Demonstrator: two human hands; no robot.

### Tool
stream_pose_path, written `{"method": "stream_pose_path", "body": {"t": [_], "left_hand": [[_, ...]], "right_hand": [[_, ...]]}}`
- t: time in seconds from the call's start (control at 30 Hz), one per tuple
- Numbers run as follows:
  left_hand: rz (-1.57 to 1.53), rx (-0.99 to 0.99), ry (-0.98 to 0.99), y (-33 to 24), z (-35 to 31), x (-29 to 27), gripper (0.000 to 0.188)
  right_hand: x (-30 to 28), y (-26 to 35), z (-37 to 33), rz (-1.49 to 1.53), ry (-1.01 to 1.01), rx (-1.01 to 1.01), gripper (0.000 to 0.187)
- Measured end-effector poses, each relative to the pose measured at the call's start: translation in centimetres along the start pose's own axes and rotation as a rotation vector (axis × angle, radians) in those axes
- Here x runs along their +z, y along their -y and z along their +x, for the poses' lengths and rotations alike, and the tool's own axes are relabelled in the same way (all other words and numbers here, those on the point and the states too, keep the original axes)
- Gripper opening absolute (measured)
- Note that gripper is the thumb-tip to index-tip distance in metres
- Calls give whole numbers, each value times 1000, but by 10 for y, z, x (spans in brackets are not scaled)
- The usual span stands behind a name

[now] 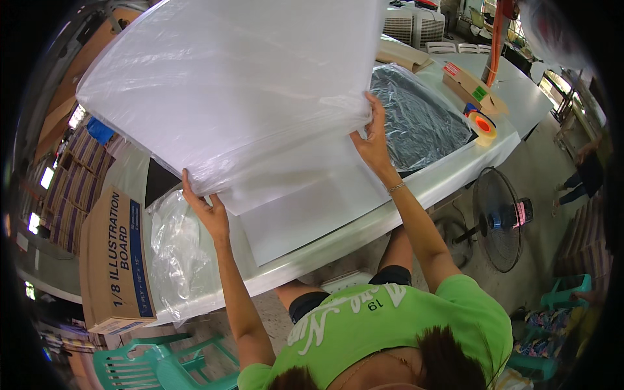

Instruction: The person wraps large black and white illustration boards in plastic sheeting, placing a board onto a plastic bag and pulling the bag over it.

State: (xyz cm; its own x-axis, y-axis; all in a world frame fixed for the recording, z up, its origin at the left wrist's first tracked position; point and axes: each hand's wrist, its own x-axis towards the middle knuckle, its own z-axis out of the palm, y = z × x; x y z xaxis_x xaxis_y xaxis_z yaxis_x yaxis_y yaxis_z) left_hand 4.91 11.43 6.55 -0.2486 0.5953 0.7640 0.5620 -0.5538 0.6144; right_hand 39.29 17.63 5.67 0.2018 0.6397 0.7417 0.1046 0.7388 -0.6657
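A large white board in a clear plastic wrap (247, 84) is raised and tilted over the table before me. My left hand (208, 211) grips its near left corner, fingers at the edge of the plastic. At the near right corner my right hand (373, 140) pinches the plastic, thumb and fingers on either side of the edge. Beneath it, a flat white board (312, 214) lies on the table close to its front edge. Loose crumpled clear plastic (177, 250) rests left of my left hand. Right of my right hand lies a dark plastic-covered stack (419, 120).
A brown cardboard box (110, 260) stands at the table's left end. A tape dispenser (482, 125) and an opened carton (471, 88) sit at the right. A floor fan (497, 219) stands beyond the table's front edge; a green plastic chair (162, 367) is at lower left.
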Motion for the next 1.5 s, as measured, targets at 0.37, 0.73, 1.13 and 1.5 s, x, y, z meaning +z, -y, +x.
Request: {"method": "stream_pose_path", "body": {"t": [0.37, 0.73, 1.13, 1.5], "left_hand": [[-49, 11, -331, -4, 14, 10, 30], [-53, -56, -462, 16, -22, 22, 11], [132, 30, -148, -14, -18, -17, 16], [87, -443, 173, -27, -124, -54, 29]], "right_hand": [[10, -5, 9, 31, -184, -133, 57], [2, -24, -22, 68, -260, 0, 24], [-29, 49, -24, -31, -141, 182, 26], [-75, 61, -143, -341, 68, 581, 37]]}}
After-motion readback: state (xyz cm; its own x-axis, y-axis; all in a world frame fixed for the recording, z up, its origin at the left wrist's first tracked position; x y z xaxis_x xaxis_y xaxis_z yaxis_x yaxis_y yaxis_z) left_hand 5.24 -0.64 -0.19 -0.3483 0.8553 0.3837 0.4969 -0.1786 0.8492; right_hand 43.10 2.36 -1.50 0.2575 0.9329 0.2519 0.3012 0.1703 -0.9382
